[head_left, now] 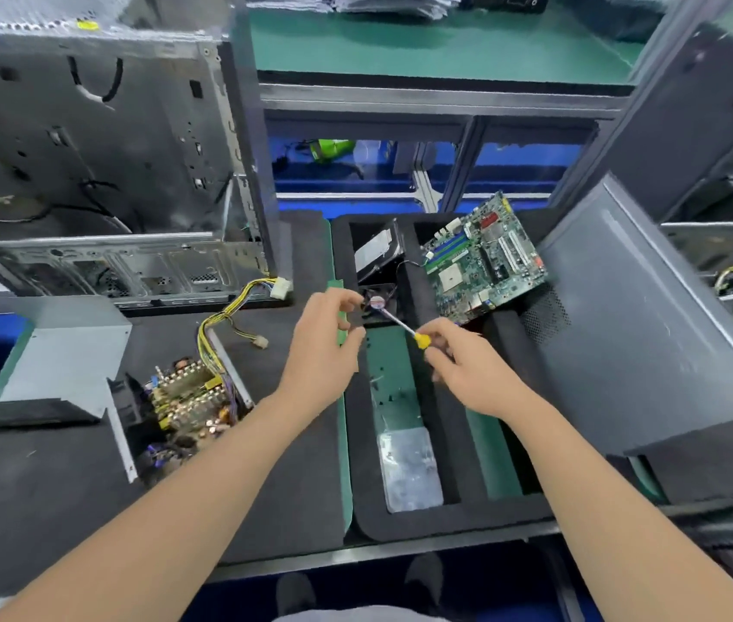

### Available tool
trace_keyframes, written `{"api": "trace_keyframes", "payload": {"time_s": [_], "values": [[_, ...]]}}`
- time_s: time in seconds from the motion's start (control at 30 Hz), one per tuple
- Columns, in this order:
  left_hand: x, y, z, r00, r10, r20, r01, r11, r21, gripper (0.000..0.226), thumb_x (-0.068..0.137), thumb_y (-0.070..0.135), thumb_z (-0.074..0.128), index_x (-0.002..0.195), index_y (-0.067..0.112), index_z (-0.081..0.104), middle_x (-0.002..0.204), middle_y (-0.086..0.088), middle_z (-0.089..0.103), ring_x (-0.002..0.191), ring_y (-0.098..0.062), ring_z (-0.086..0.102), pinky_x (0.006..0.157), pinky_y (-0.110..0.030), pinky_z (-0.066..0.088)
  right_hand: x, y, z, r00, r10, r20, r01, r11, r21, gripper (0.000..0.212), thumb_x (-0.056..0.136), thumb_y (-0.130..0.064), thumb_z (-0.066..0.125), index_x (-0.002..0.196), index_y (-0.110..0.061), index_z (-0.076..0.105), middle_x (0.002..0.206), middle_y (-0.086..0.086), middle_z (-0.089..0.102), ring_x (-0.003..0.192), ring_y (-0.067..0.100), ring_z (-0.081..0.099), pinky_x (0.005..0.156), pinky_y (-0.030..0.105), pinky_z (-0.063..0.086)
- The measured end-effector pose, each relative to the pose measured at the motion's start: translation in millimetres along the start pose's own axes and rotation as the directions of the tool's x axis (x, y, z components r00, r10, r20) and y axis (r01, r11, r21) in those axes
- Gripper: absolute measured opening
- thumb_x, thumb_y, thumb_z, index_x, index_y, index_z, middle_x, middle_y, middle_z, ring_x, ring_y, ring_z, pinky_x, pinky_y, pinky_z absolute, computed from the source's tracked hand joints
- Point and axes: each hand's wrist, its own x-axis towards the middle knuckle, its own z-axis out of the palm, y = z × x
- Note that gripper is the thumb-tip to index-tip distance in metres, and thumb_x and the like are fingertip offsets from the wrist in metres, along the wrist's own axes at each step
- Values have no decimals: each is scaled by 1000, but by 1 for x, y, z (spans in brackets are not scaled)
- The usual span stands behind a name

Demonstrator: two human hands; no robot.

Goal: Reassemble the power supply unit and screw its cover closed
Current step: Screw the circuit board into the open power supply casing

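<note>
The power supply unit (180,397) lies open on the black mat at the left, its circuit board and yellow cable bundle (221,316) exposed. Its grey metal cover (64,365) rests beside it, further left. My right hand (463,365) grips a yellow-handled screwdriver (405,327), the shaft pointing up-left to a small black fan (378,303). My left hand (328,338) has its fingers pinched at the fan's left edge, near the screwdriver tip. What the fingers hold is hidden.
A black foam tray (418,285) holds a hard drive (375,251), a motherboard (485,258), loose screws and a clear bag (409,469). An empty computer case (95,172) stands at the back left. A dark case panel (651,334) leans at the right.
</note>
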Motion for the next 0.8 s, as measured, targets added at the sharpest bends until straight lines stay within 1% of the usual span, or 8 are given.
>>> {"api": "trace_keyframes", "payload": {"time_s": [0.03,0.1,0.3,0.37,0.43,0.47,0.6,0.8], "values": [[1,-5,9,999,-43,20,43,999,15,34,96,5,63,124,24,59,117,5,56,96,-12,60,88,-27,49,0,15,3,998,61,-29,-61,998,6,17,106,-18,50,123,-24,52,92,-7,62,84,22,65,80,42,52],[0,-15,24,993,-93,75,88,994,71,33,97,4,60,122,26,59,119,6,56,97,-9,60,89,-27,50,1,43,13,981,167,-96,-164,986,38,16,103,-17,54,117,-23,49,95,3,61,88,27,60,77,43,47],[-6,-33,45,990,-124,62,111,977,181,29,98,0,54,113,23,65,107,3,59,91,-8,61,87,-30,53,7,79,51,917,296,-266,-267,954,139,28,97,-33,67,109,-19,46,101,1,48,84,22,50,69,37,41],[-6,-36,49,994,-105,41,93,972,214,30,96,-3,55,110,21,66,108,3,59,90,-2,59,86,-23,52,14,77,62,888,325,-324,-284,944,168,29,99,-37,63,111,-20,44,104,0,48,85,23,50,68,38,40],[-7,-39,53,996,-84,-7,83,967,241,34,93,-8,54,109,19,67,111,2,57,90,3,57,83,-9,44,20,73,71,858,325,-399,-311,945,101,26,102,-43,56,108,-22,42,103,-1,49,80,24,50,62,37,38],[-8,-41,54,996,-73,-42,81,964,252,36,92,-11,53,109,17,68,112,2,55,91,1,56,85,-8,41,22,71,74,845,309,-437,-322,946,47,25,103,-45,53,107,-23,41,102,-1,50,76,24,50,59,36,37],[-13,-54,59,985,-82,-151,119,962,247,42,89,-20,48,113,9,67,115,-2,48,101,-22,57,96,-31,47,26,71,81,818,250,-519,-336,939,-77,24,103,-48,48,104,-25,41,96,-2,50,70,22,50,52,34,40],[-19,-70,59,975,-97,-201,145,959,243,36,92,-14,50,111,12,65,114,3,48,101,-19,57,96,-32,48,27,75,82,817,232,-528,-316,946,-72,22,104,-46,48,102,-26,40,94,-4,48,70,21,49,53,33,38]]}}
